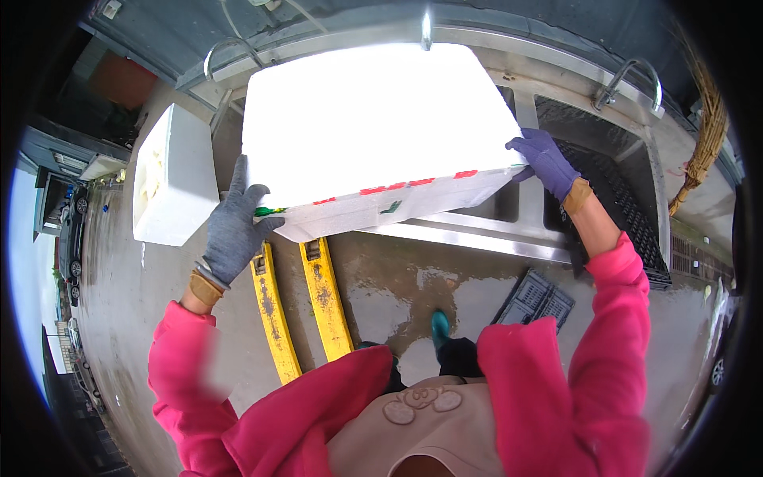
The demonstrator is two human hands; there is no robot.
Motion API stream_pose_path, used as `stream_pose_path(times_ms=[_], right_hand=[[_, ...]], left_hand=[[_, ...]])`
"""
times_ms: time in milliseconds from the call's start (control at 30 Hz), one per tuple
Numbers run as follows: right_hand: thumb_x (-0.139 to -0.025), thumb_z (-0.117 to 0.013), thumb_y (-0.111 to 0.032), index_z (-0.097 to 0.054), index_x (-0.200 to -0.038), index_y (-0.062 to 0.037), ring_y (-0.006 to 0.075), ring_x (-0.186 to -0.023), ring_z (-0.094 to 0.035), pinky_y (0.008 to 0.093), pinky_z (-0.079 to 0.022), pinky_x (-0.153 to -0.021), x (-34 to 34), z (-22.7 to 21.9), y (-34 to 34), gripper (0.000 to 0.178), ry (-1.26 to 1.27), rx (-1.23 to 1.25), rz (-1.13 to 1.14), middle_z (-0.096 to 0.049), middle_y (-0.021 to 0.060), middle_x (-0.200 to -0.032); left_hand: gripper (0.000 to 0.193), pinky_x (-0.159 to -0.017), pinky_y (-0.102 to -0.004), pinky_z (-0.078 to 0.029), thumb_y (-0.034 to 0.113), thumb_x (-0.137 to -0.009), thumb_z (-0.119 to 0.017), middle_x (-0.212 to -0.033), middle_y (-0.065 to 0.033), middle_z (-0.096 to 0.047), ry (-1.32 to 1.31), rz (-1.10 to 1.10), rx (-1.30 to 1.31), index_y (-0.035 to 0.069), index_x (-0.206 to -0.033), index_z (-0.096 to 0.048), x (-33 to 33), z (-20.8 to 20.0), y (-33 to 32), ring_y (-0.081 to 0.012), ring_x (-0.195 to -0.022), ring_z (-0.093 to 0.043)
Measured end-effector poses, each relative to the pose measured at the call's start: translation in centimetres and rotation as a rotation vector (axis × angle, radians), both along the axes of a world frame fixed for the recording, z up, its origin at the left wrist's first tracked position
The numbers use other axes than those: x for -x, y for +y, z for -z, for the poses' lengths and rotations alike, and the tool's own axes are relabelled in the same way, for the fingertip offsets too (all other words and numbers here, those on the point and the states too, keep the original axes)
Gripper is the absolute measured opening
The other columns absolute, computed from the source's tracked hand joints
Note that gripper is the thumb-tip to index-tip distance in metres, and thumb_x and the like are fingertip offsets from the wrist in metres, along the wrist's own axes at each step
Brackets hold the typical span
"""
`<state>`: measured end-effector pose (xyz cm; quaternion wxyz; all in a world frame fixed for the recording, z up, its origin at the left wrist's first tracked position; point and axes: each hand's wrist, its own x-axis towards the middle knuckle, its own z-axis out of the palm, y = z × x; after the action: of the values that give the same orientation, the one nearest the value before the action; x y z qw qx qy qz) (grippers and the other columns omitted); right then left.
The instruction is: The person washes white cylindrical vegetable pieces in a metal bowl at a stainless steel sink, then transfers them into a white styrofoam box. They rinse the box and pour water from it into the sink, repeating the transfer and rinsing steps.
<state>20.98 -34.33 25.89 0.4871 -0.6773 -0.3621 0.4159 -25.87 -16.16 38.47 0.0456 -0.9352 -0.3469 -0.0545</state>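
Note:
A large white foam box (373, 123) with a lid, red tape marks and green marks on its near side is between my hands, above a metal sink unit. My left hand (235, 222), in a grey glove, grips its near left corner, the thumb along the near side and a finger up the left edge. At the right end my right hand (547, 163), in a purple glove, holds the edge with fingers on top. The top is too bright to show detail, and the box hides much of the sink (528, 191).
Left of the box stands another white foam box (187, 175). Yellow pallet-jack forks (322, 298) lie on the wet floor near my feet. A grey plastic crate (534, 300) is at the right. Curved taps (632, 79) and a straw broom (703, 135) stand behind the sink.

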Motion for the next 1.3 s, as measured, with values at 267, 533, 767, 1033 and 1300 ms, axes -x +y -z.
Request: stream_pose_path(times_ms=[267,533,767,1033,1300], right_hand=[[-0.087,-0.060,-0.028,-0.062,-0.107,0.0008,0.0231,-0.085,-0.063,0.0327,-0.059,-0.058,-3.0,-1.7,3.1,0.035,-0.019,-0.032,0.038,-0.059,0.0120,-0.099],[-0.084,-0.063,-0.026,-0.064,-0.099,0.0048,0.0224,-0.074,-0.065,0.0313,-0.056,-0.049,-2.1,-4.1,-3.7,0.034,-0.090,0.021,0.114,-0.062,0.0133,-0.088],[-0.085,-0.061,-0.031,-0.064,-0.098,0.0037,0.0219,-0.079,-0.063,0.0309,-0.057,-0.054,-2.3,-2.9,3.7,0.037,-0.104,-0.010,-0.021,-0.059,0.0139,-0.090],[-0.086,-0.058,-0.028,-0.064,-0.103,0.0018,0.0183,-0.070,-0.065,0.0294,-0.054,-0.048,-5.1,-6.6,-1.3,0.035,-0.327,0.107,-0.034,-0.064,0.0098,-0.085],[-0.091,-0.057,-0.020,-0.064,-0.107,-0.0015,0.0222,-0.086,-0.064,0.0260,-0.056,-0.048,-2.0,-4.7,3.1,0.026,-0.328,-0.022,-0.243,-0.056,0.0133,-0.102]], left_hand=[[0.043,-0.076,-0.0350,-0.056,0.027,-0.073,-0.080,-0.150,-0.0238,-0.030,-0.075,0.035,-0.022,0.006,-0.104,-0.059,-4.3,1.4,2.1,-0.0318,-0.085,-0.069],[0.044,-0.085,-0.0334,-0.055,0.021,-0.070,-0.083,-0.153,-0.0154,-0.030,-0.100,0.055,0.137,0.005,-0.103,-0.059,-4.3,2.1,1.3,-0.0301,-0.103,-0.066],[0.042,-0.081,-0.0327,-0.056,0.021,-0.072,-0.080,-0.152,-0.0116,-0.033,-0.103,0.031,0.051,-0.001,-0.102,-0.059,-2.5,1.2,2.9,-0.0270,-0.094,-0.067],[0.045,-0.082,-0.0338,-0.054,0.025,-0.073,-0.080,-0.149,-0.0102,-0.038,-0.193,0.223,0.103,0.002,-0.105,-0.059,-5.8,5.2,4.2,-0.0287,-0.096,-0.066],[0.047,-0.084,-0.0318,-0.055,0.024,-0.069,-0.083,-0.149,-0.0080,-0.040,-0.057,0.024,0.064,0.001,-0.103,-0.062,-0.5,-0.8,1.7,-0.0245,-0.098,-0.068]])
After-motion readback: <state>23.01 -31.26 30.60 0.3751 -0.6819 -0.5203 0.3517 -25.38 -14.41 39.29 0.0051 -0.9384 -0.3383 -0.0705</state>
